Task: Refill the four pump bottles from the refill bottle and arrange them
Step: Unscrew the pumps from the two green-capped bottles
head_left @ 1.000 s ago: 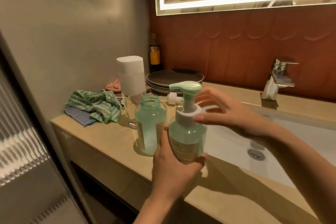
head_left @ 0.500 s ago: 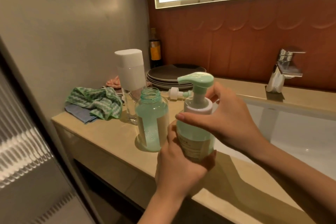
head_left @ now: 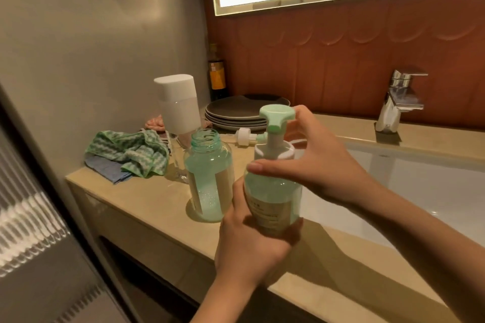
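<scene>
Head, left hand, right hand clasping bottle

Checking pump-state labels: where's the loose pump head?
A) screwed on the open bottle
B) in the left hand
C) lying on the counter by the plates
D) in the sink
C: the loose pump head lies on its side on the counter, in front of the plates and behind the open bottle.

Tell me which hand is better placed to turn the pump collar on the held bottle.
The right hand: it curls round the white pump collar, while the left hand grips the pump bottle from below and can only steady it.
</scene>
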A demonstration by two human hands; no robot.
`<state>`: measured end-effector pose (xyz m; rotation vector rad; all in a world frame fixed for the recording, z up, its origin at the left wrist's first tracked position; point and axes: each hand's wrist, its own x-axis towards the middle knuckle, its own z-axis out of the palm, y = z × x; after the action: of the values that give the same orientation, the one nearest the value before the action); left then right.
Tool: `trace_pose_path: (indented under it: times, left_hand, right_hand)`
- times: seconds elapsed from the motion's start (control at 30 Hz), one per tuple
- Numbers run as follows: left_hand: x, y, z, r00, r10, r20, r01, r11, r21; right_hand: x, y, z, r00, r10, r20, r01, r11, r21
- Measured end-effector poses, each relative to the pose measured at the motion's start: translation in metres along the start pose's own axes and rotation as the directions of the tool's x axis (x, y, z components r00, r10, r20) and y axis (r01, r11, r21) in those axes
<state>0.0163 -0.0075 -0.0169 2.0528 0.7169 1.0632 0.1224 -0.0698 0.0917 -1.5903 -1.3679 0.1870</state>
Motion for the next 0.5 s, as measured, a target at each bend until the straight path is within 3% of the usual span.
trace_pose_path:
  times: [0.1, 0.23, 0.3, 0.4, 0.5]
  left_hand:
    - [0.000, 0.000, -0.001, 1.000, 0.023, -0.017, -0.023, 0.999, 0.025]
    - [0.000, -0.004, -0.001, 1.000, 0.028, 0.003, -0.028, 0.999, 0.021]
    - [0.001, -0.004, 0.000, 0.999, 0.036, 0.009, -0.036, 0.999, 0.023]
    - [0.000, -0.003, -0.001, 1.000, 0.015, 0.004, -0.015, 1.000, -0.024]
    - [0.000, -0.002, 0.000, 1.000, -0.006, -0.002, 0.006, 0.999, -0.033]
  right_hand:
    - [-0.001, 0.005, 0.001, 0.995, -0.045, -0.085, 0.046, 0.999, 0.004]
    - [0.002, 0.010, -0.013, 0.978, -0.035, 0.206, -0.011, 0.975, 0.220]
    - [0.001, 0.009, -0.013, 0.967, -0.037, 0.254, -0.033, 0.963, 0.267]
    - [-0.003, 0.004, -0.002, 0.994, -0.022, 0.109, 0.014, 0.997, 0.077]
    - [-0.004, 0.004, 0.009, 0.998, -0.025, -0.052, 0.026, 1.000, 0.003]
